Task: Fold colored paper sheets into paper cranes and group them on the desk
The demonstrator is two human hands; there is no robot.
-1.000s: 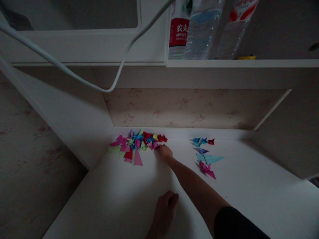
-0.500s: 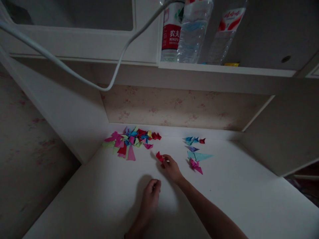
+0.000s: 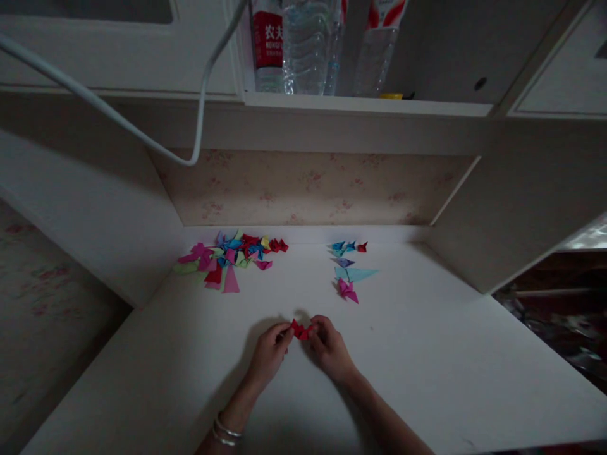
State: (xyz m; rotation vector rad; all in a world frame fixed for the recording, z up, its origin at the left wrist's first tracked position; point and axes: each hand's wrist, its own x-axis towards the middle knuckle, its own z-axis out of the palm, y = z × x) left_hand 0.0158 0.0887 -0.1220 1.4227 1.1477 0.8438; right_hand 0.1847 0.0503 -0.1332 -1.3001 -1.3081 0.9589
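A small red folded paper piece [image 3: 300, 330] is held between my two hands, just above the white tabletop. My left hand [image 3: 272, 349] pinches its left end between thumb and fingers. On the other end, my right hand [image 3: 329, 349] grips it the same way. Beyond my hands on the left lies a pile of colourful folded papers [image 3: 230, 253] in pink, green, blue, red and yellow. Further right is a smaller group: a pink folded paper [image 3: 348, 291], a light blue paper [image 3: 360, 274], a purple folded piece [image 3: 344, 262] and several blue and red ones [image 3: 349, 246].
The white tabletop [image 3: 403, 366] ends at a back panel with flowered paper [image 3: 308, 189]. Overhead, a shelf holds plastic bottles [image 3: 306, 50]. A white cable [image 3: 118, 120] hangs down at the upper left. Side panels [image 3: 512, 202] stand on both sides.
My right hand has brought the red folded paper nearer to me. My left hand has come up to it and now grips its left end. The camera view has shifted.
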